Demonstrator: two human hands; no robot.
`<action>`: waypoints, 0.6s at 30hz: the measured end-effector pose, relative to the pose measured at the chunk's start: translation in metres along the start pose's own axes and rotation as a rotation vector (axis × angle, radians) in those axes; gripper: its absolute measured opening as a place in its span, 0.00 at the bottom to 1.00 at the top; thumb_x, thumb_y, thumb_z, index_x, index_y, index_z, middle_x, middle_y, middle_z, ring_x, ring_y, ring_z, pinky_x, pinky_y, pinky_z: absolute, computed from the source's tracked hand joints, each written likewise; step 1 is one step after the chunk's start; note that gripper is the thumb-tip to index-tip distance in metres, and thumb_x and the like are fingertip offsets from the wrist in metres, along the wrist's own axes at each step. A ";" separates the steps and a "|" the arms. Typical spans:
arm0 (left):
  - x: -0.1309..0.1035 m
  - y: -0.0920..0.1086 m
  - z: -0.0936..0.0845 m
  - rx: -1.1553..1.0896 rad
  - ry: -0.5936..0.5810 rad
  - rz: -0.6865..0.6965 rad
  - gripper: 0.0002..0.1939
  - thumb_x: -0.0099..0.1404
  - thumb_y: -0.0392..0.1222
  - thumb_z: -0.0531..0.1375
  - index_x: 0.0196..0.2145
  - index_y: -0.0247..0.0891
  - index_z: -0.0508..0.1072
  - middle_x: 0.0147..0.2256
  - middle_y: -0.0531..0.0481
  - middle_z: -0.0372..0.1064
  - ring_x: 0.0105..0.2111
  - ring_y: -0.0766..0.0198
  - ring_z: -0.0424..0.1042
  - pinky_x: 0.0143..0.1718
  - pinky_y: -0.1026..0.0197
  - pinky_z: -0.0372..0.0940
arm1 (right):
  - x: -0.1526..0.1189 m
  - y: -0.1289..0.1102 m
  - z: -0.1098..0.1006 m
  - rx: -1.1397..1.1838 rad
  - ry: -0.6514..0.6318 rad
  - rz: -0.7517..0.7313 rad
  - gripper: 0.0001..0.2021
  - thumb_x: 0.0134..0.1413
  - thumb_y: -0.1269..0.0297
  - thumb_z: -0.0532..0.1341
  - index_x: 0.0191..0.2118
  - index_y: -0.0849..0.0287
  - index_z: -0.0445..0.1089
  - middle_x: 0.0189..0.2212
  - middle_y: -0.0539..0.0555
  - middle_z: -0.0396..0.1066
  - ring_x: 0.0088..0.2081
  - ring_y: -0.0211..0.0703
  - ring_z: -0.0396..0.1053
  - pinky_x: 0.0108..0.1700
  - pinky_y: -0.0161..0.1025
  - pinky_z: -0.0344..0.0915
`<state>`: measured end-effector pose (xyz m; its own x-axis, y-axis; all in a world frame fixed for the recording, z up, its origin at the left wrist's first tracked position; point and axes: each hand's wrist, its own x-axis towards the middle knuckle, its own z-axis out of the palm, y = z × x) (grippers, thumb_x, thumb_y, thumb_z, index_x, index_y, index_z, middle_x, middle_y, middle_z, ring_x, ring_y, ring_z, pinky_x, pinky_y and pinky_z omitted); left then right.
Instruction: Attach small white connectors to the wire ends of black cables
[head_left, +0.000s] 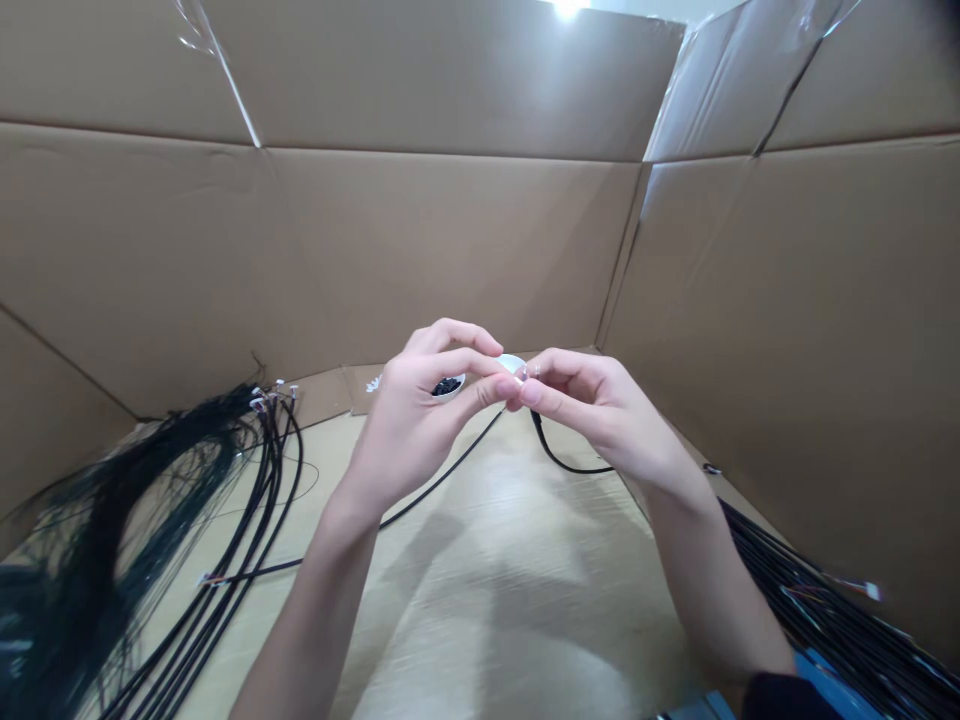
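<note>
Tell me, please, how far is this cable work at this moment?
Apparently done: the cables at left, with white connectors on their ends. In hand: a small white part, pinched by the left hand and right hand near a black cable. Possibly remaining: the cable bundle at right, but its state is unclear.

Cables (259,520) lie left on the table (517,600), more cables right, bowls (448,387) behind the hands (412,420).

Cardboard walls (450,240); pale tabletop (510,600); bright light (570,6) above.
</note>
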<state>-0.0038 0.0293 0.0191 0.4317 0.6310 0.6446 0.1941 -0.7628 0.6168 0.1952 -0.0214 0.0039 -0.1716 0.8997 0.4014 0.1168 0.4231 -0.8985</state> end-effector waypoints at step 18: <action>0.005 -0.026 0.009 0.425 0.321 0.725 0.03 0.73 0.40 0.67 0.38 0.46 0.78 0.41 0.54 0.80 0.46 0.60 0.78 0.61 0.51 0.65 | 0.005 0.011 0.001 0.419 -0.072 0.052 0.09 0.70 0.60 0.68 0.38 0.57 0.75 0.32 0.49 0.81 0.37 0.38 0.81 0.41 0.32 0.76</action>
<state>0.0016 0.0511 0.0019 0.3203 -0.0655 0.9451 0.3070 -0.9366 -0.1690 0.1951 -0.0127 -0.0038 -0.2457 0.9026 0.3534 -0.2782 0.2835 -0.9177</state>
